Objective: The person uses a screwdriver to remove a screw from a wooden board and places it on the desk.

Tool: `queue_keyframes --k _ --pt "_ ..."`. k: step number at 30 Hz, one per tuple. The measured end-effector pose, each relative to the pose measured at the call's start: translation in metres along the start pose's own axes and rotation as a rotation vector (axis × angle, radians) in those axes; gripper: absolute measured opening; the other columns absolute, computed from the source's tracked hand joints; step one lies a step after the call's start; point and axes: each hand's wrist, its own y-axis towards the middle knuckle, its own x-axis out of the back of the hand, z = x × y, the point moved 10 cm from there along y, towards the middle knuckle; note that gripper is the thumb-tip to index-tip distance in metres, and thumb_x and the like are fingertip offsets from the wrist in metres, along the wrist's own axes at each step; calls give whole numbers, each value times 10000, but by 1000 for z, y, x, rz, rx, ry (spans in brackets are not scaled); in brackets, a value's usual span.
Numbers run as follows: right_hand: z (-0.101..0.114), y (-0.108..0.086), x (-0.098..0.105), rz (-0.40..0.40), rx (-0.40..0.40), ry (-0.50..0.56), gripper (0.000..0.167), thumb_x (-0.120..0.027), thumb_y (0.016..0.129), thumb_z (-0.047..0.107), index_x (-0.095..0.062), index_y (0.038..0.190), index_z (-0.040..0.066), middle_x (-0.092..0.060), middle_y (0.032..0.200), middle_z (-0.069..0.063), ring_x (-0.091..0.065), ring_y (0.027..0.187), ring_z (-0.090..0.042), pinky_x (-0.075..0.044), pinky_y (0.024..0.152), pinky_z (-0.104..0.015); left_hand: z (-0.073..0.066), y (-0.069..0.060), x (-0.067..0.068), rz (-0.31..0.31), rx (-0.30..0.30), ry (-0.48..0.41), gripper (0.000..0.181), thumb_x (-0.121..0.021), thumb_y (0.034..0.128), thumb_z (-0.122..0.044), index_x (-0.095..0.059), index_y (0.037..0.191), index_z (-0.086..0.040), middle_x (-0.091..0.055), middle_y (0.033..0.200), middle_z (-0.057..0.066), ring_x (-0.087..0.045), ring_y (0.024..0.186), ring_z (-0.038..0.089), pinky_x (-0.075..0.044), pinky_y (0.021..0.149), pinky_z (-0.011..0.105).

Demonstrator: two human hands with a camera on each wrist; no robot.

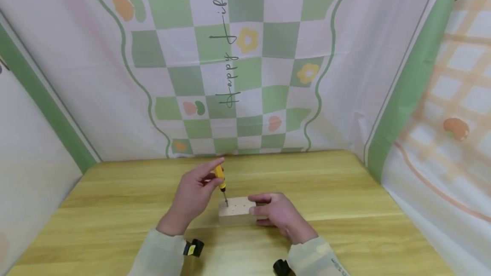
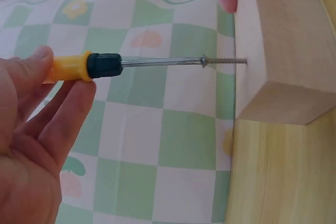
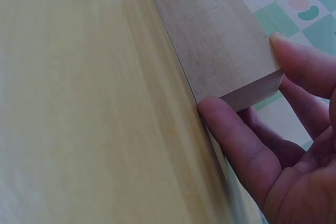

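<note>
Plainly, from the head view, everything turns on the pale wooden block [image 1: 238, 210], which sits on the table [image 1: 326, 191] with small holes [image 1: 244, 205] in its top face. Near the block's left end a screw [image 1: 226, 203] stands on that face, and over it leans a yellow-handled screwdriver [image 1: 219, 171], its tip at the screw's head. Just left of the block, the left hand [image 1: 193, 193] pinches the handle; at the block's right end, the right hand [image 1: 281, 214] grips with thumb and fingers. From where I stand, that slight lean looks like the first worry: tip the driver further off the screw's line and it could skid out of the head, or send the screw in crooked. In the left wrist view, most of the screw's thread shows bare outside the block, so I judge its bite to be shallow, and a sideways nudge from the metal shaft [image 2: 157, 62] might topple it. It also stands close to the block's end, where forcing it could split the wood. In the right wrist view, the right hand's fingertips [image 3: 277, 46] hold only one end of the block, with the screw out toward the opposite end; a hard twist there, I think, could swivel the block if that grip slackened.
</note>
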Motion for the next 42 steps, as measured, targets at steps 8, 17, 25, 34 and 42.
queue_keyframes --k 8,17,25,34,42 --pt "1 -1 0 4 3 4 420 -794 850 89 -675 1244 10 -568 1345 -178 -646 1017 -274 -583 802 -445 -6 -1 0 -51 -106 2 443 -754 863 25 -674 1285 -81 -626 981 17 -642 800 164 -586 701 267" --pt "0 0 1 -4 -2 7 430 -799 842 88 -675 1247 14 -572 1338 -176 -653 1004 -278 -585 798 -445 -4 1 -3 49 -31 -183 442 -651 939 45 -649 1338 -145 -672 1221 34 -694 916 242 -582 670 305" --pt "-1 0 0 -6 -8 -1 419 -795 850 91 -677 1245 21 -579 1328 -168 -642 1024 -269 -586 794 -444 -1 2 3 -16 6 -145 386 -728 885 -11 -704 1258 -106 -670 1037 58 -654 881 200 -592 670 310" --pt "0 0 0 -7 -7 10 417 -792 847 74 -677 1243 14 -580 1325 -177 -646 1020 -275 -584 799 -447 3 0 -1 45 -7 -238 324 -675 944 -20 -687 1263 -78 -624 1204 33 -646 968 238 -570 776 291" --pt "0 0 0 -5 -11 7 427 -798 844 85 -672 1246 12 -584 1323 -167 -645 1016 -269 -585 797 -444 14 -1 -9 129 140 -489 320 -626 976 -22 -660 1294 -38 -653 1257 133 -661 1078 312 -539 908 380"
